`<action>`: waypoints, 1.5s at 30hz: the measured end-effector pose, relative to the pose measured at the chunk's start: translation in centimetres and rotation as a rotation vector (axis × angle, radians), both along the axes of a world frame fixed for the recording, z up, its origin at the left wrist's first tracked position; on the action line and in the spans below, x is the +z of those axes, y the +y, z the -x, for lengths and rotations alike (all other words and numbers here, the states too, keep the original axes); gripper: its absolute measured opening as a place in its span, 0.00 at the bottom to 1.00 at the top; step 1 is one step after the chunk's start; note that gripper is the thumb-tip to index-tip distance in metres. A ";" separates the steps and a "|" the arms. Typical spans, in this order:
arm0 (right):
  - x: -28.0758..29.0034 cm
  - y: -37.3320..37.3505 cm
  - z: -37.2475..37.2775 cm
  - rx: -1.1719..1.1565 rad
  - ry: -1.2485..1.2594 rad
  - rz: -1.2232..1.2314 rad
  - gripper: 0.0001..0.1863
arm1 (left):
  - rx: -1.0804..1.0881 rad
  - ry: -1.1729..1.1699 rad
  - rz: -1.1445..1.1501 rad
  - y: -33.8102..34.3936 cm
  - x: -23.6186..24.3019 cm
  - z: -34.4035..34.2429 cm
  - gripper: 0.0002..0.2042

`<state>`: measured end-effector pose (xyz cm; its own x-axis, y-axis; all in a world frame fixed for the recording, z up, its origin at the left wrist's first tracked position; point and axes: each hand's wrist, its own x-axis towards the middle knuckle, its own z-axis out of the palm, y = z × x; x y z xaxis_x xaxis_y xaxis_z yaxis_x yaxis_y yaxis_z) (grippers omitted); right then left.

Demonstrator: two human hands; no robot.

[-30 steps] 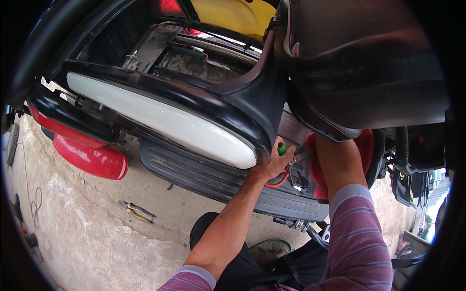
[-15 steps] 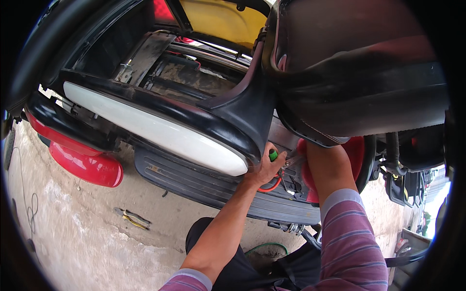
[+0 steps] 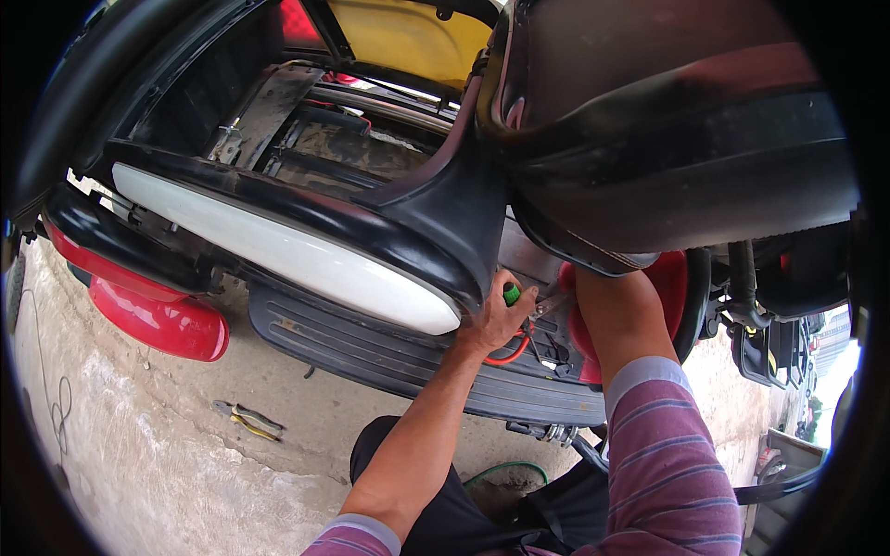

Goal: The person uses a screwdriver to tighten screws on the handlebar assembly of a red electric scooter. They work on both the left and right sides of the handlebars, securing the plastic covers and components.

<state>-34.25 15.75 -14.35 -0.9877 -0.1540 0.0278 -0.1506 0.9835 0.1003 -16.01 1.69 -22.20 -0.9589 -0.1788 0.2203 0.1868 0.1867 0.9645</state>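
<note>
My left hand (image 3: pixel 499 315) is closed around a tool with a green handle (image 3: pixel 511 294), whose other end is hidden. It is beside the front end of the white side panel (image 3: pixel 297 246), over the black ribbed footboard (image 3: pixel 389 352). Just below its fingers lies an orange-red curved loop (image 3: pixel 513 350), perhaps a tool handle. Of my right arm only the forearm (image 3: pixel 626 310) shows. It reaches in front of a red rounded part (image 3: pixel 674 292) and passes up behind the edge of the black seat (image 3: pixel 667 185), which hides my right hand.
A small vehicle's open compartment (image 3: pixel 324 148) is at the far left, with a raised yellow panel (image 3: pixel 408 42) behind it. A red fender (image 3: pixel 162 320) juts out at left. Pliers (image 3: pixel 247 420) with yellow-and-black handles lie on the concrete, with a thin cable (image 3: pixel 62 417) farther left.
The whole view has shifted a little, so the vehicle sits slightly farther left. My left hand keeps its grip on the green-handled tool, and my right forearm still reaches behind the seat edge.
</note>
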 end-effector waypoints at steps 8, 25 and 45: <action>0.0 -0.6 0.3 0.015 0.003 0.004 0.13 | 0.020 -0.088 0.022 0.1 1.1 -0.2 0.16; -0.1 -2.1 1.1 0.039 0.004 0.030 0.12 | -0.017 -0.101 -0.022 -0.3 1.2 -0.3 0.16; 0.6 -1.5 1.8 0.000 0.003 -0.027 0.11 | 0.128 0.155 0.192 0.2 0.1 -0.7 0.16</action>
<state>-36.05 14.29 -13.70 -0.9875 -0.1552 0.0267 -0.1506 0.9804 0.1271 -15.27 1.92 -22.08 -0.8833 -0.2374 0.4043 0.2924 0.3953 0.8708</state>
